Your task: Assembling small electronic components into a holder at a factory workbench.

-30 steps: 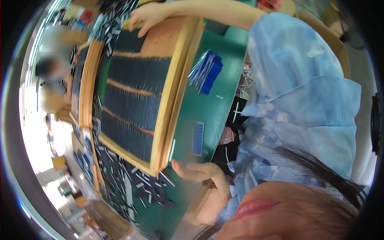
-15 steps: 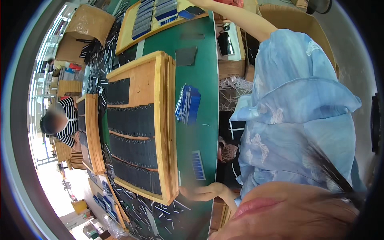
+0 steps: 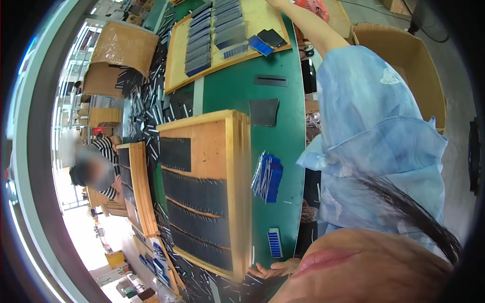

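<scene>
My left hand (image 3: 275,268) is at the lower edge of the green table, its fingers spread beside the lower corner of a stack of wooden trays (image 3: 237,197). It appears to hold nothing. In the top tray lie rows of thin black pieces (image 3: 196,196) with pale wire ends, and bare wood shows at its upper part. A small blue-striped panel (image 3: 274,243) lies just above this hand. My right arm (image 3: 308,20) reaches past the upper edge, near a yellow tray (image 3: 174,60) holding rows of blue pieces (image 3: 199,45); its fingers are cut off from view.
A pile of blue strips (image 3: 270,177), a black sheet (image 3: 263,112) and a slotted dark plate (image 3: 271,80) lie on the green table. Loose dark strips (image 3: 149,106) scatter beyond the trays. Another person (image 3: 108,189) sits across, at more wooden trays (image 3: 146,192). A cardboard box (image 3: 364,35) stands upper right.
The view has shifted, so the table and trays sit farther right and lower. My left hand stays by the tray corner, its fingers now more visibly spread. My right arm still reaches past the upper edge.
</scene>
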Demonstrator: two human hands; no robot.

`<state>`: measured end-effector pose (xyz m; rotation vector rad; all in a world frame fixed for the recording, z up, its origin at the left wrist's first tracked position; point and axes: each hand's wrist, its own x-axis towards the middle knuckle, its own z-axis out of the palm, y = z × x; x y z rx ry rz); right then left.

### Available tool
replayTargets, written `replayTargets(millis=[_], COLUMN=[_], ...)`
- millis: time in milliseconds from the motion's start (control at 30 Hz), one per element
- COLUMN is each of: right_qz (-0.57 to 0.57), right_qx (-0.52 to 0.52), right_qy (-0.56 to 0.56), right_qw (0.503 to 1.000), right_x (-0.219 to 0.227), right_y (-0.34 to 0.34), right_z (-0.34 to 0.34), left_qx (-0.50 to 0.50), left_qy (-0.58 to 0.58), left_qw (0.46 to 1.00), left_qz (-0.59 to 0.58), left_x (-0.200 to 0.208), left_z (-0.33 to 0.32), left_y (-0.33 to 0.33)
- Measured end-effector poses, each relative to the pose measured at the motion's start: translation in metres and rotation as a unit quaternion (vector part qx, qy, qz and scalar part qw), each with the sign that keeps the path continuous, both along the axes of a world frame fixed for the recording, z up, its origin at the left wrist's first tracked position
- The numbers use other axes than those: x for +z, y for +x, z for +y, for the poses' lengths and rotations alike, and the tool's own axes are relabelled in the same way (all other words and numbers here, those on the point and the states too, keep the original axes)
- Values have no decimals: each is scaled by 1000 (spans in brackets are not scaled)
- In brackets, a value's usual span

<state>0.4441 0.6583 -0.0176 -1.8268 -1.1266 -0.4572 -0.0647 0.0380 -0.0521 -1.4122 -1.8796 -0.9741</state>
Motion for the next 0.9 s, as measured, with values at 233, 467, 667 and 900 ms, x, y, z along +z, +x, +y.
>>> replayTargets(millis=[233,467,667,900], right_qz=[-56,-80,-98,-105], right_qx=[27,23,35,33], right_qy=[-129,-151,-169,-169], right_qw=[990,985,980,979], right_x=[1,4,3,4], right_y=[22,26,34,24], right_z=[50,77,86,93], left_qx=[8,14,15,30], left_qy=[-22,-25,-37,-46], left_qw=[1000,999,998,998], left_qz=[20,38,38,45], left_x=[-4,-1,-3,-3], left_z=[21,33,37,43], left_y=[-6,-6,-4,-9])
